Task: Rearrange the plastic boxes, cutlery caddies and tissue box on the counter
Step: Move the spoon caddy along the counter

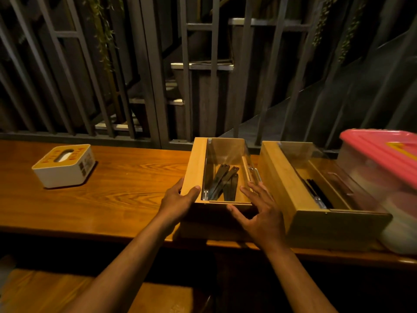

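Note:
A wooden cutlery caddy [195, 168] with a clear lid and dark cutlery inside stands in the middle of the wooden counter [126, 188]. My left hand [177, 201] grips its near left corner, thumb on the top edge. My right hand [261, 213] rests spread against its near right corner, fingers apart. A second wooden caddy [277, 181] stands just to the right, close beside the first. Behind and right of it sits a clear plastic box [370, 175] with a pink lid. A white tissue box [65, 166] with an orange top lies far left.
A dark metal railing [144, 86] runs along the counter's far edge, with stairs behind it. A wooden bench [67, 292] shows below the counter's near edge. Bare counter stretches between the tissue box and the middle caddy.

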Demonstrator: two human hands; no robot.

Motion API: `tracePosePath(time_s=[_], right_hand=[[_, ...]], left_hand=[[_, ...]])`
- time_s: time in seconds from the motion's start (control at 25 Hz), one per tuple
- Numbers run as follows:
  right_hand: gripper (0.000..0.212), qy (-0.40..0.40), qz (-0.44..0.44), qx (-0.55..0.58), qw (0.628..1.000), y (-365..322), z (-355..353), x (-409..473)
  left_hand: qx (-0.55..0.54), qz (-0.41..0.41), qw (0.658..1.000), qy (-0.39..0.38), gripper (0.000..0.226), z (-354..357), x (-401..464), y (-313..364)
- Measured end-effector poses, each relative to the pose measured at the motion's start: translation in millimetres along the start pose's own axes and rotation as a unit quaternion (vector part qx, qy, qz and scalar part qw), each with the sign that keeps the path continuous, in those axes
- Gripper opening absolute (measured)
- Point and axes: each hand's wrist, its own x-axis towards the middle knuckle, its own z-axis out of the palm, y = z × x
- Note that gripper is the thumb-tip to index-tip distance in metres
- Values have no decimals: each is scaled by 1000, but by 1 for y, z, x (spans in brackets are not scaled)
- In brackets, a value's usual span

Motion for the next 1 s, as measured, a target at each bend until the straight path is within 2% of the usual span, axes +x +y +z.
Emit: tracePosePath(time_s=[0.32, 0.48, 0.6, 0.68, 0.8, 1.0], right_hand=[[63, -15, 7, 17, 1000, 10, -7, 3], [56, -21, 26, 2, 999, 0, -14, 3], [43, -10, 42, -69, 997, -22, -12, 14], [39, -13, 18, -90, 996, -45, 0, 23], [41, -35, -18, -64, 997, -88, 31, 31], [41, -52, -77, -28, 995, -166, 108, 42]], left_hand=[[24, 36, 999, -3, 55, 11, -1, 1], [114, 93, 989, 31, 52, 8, -8, 1], [168, 132, 976, 43, 51, -6, -18, 2], [221, 162, 960, 63, 50, -28, -26, 2], [323, 209, 916, 118, 48, -78, -29, -1], [395, 186, 884, 168, 50, -190, -4, -33]])
